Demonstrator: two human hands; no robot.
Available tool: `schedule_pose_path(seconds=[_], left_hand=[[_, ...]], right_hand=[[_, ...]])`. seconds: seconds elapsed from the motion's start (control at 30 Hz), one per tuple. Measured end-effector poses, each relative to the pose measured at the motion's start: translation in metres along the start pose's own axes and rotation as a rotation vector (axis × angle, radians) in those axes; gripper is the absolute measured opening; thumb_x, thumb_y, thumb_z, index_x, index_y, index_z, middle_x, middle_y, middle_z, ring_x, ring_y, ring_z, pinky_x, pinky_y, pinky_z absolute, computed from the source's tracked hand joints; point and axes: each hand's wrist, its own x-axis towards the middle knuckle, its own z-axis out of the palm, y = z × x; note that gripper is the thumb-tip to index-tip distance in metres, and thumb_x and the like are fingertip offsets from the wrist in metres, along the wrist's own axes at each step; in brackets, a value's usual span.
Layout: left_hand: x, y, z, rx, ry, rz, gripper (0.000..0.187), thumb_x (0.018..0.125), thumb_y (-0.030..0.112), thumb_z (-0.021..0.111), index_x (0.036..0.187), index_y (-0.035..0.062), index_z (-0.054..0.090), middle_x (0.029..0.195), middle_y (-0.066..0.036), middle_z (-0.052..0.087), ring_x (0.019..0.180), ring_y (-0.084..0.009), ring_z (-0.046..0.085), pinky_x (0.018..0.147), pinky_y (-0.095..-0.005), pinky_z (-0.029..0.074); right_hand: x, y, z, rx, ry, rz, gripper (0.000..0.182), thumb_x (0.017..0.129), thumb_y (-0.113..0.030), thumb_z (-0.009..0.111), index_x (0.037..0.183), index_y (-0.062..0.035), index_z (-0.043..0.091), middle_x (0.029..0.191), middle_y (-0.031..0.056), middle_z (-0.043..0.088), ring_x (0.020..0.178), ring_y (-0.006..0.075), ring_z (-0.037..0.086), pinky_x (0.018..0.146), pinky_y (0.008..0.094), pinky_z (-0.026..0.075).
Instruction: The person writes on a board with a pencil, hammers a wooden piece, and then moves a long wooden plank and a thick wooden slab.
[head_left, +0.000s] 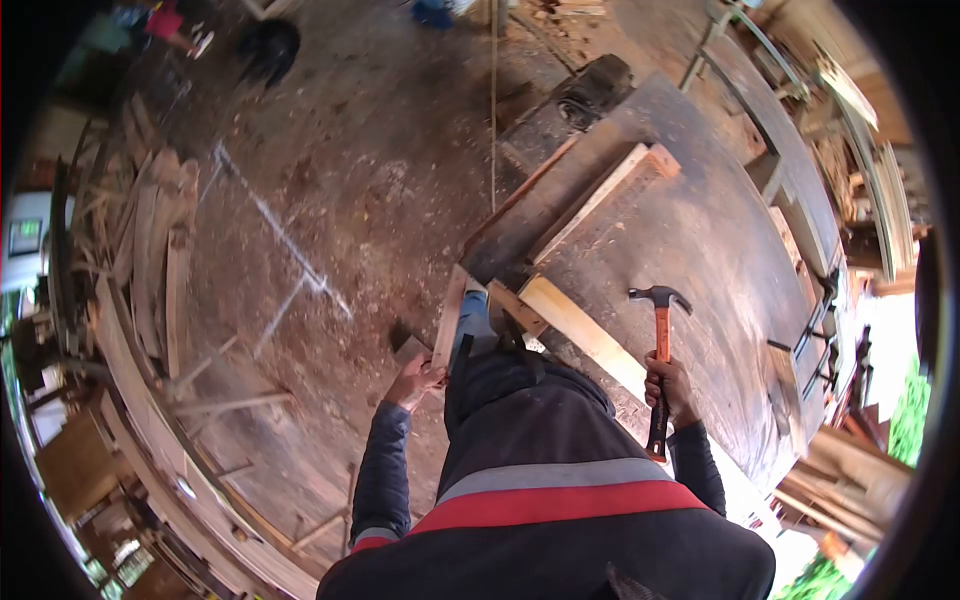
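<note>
On the workbench (720, 250) planks (590, 205) lie ahead; stacked timber (150, 260) lies on the floor at left.

The right hand (672, 388) grips an orange-handled hammer (660, 340) upright over the dark workbench (720, 240); the left hand (415, 380) holds a pale plank (448, 320).

One hammer (660, 330), two hands, and three light planks on the table.

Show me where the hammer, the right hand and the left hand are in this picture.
hammer (661, 297), head view, on its metal head.
right hand (668, 385), head view, on the knuckles around the orange handle.
left hand (416, 380), head view, on the back of the hand.
</note>
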Motion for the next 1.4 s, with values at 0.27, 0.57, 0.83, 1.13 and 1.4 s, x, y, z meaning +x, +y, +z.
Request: schedule_pose_path(seconds=[0.27,0.57,0.83,1.13,1.4], left_hand=[[-0.01,-0.082,-0.008,-0.107,-0.135,0.162,0.047,0.085,0.009,0.067,0.123,0.0014,0.04,0.1,-0.008,0.057,0.084,-0.0134,0.06,0.069,-0.0282,0.051],[0.005,-0.064,0.018,0.08,-0.097,0.255,0.049,0.085,0.021,0.068,0.123,0.0031,0.042,0.096,-0.004,0.054,0.08,-0.0117,0.056,0.066,-0.0263,0.049],[0.012,-0.04,0.048,0.61,0.308,0.362,0.053,0.077,0.032,0.069,0.114,-0.001,0.05,0.094,-0.02,0.064,0.082,-0.0304,0.065,0.072,-0.0384,0.051],[0.042,-0.08,0.062,0.64,0.444,0.419,0.039,0.073,0.038,0.068,0.079,-0.0004,0.064,0.072,-0.022,0.064,0.07,-0.0393,0.065,0.062,-0.0443,0.052],[0.092,-0.142,0.053,1.01,0.812,0.923,0.037,0.077,0.035,0.064,0.079,-0.002,0.062,0.069,-0.023,0.061,0.068,-0.0409,0.062,0.06,-0.0494,0.048]], right_hand=[[-0.005,-0.026,0.06,-0.417,-0.114,-0.229,0.018,0.087,-0.018,0.059,0.092,-0.0032,0.051,0.058,-0.0008,0.046,0.038,0.0081,0.043,0.035,0.0239,0.038],[0.011,-0.009,0.104,-0.888,-0.211,-0.421,0.023,0.088,-0.021,0.062,0.099,-0.0012,0.058,0.065,0.0008,0.054,0.054,0.0077,0.051,0.048,0.0246,0.04],[0.012,0.007,0.154,-1.029,-0.293,-0.566,0.037,0.098,-0.034,0.047,0.096,0.0018,0.058,0.063,0.0003,0.048,0.06,0.009,0.044,0.054,0.0279,0.038],[0.002,0.004,0.175,-0.825,-0.318,-0.766,0.038,0.101,-0.031,0.035,0.105,0.0014,0.053,0.058,0.0033,0.047,0.05,0.0116,0.045,0.047,0.03,0.034],[0.067,0.027,0.155,-1.271,-0.378,-1.456,0.017,0.089,-0.01,0.052,0.099,0.0036,0.052,0.068,0.0156,0.056,0.05,0.0293,0.055,0.044,0.0403,0.043]])
